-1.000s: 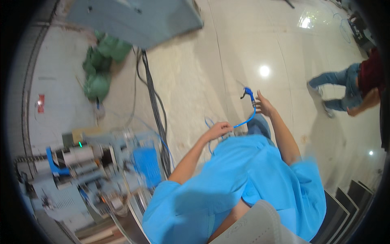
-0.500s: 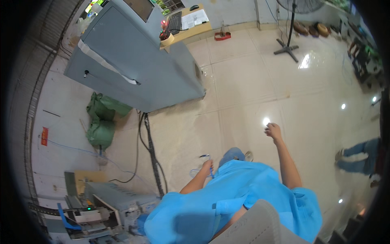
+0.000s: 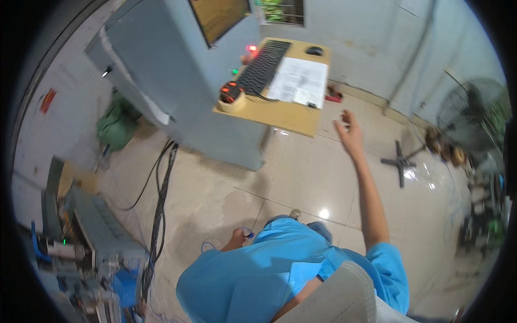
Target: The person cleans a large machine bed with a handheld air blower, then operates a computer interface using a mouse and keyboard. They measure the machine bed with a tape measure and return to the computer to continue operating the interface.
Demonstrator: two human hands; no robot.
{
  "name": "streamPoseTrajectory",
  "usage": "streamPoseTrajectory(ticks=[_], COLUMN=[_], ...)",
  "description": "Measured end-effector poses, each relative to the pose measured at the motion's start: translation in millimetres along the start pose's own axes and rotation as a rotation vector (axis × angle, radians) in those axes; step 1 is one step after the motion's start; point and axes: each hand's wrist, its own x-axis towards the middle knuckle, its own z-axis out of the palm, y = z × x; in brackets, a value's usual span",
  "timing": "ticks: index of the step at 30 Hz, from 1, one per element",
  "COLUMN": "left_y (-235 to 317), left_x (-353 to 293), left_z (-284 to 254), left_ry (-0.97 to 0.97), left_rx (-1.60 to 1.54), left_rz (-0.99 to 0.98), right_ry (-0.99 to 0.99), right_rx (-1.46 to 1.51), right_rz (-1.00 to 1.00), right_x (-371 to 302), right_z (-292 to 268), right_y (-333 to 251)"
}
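Note:
My right hand (image 3: 351, 135) reaches forward with its fingers apart and nothing in it. It is nearest the tan shelf (image 3: 293, 123), just beyond that shelf's right edge. On the shelf lie a black keyboard (image 3: 265, 65), a black mouse (image 3: 314, 50) and printed papers (image 3: 299, 78). A tape measure (image 3: 230, 91) in black and orange rests by a roll of tape (image 3: 232, 104). Low at my side, my left hand (image 3: 235, 239) is closed around a thin blue cord (image 3: 208, 246) with a small dark blue end; its exact kind is too blurred to tell.
The shelf juts from a tall grey cabinet (image 3: 156, 59) with a screen (image 3: 218, 19). Black cables (image 3: 161, 199) run along the floor to my left, near a machine (image 3: 102, 220). A green sack (image 3: 116, 126) sits by the wall. A standing fan (image 3: 468, 110) is at the right.
I have come closer to the cabinet and shelf. My right hand has moved forward and its fingers have spread. The left hand still has the blue cord.

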Motion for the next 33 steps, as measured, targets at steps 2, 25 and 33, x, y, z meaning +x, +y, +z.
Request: streamPoseTrajectory(ticks=[2, 25, 33], left_y=[9.2, 19.8, -16.0], left_x=[6.9, 38.2, 11.6], left_z=[48.2, 574.4, 606.2], left_ry=[0.347, 0.952, 0.980], left_rx=[0.011, -0.025, 0.400], left_rz=[-0.133, -0.251, -0.478], right_ry=[-0.010, -0.741, -0.683], right_rx=[-0.023, 0.219, 0.212], right_rz=[-0.123, -0.704, -0.699], right_x=[76.0, 456.3, 453.7], right_z=[-0.1, 152.2, 158.7], right_y=[12.3, 146.7, 163.8])
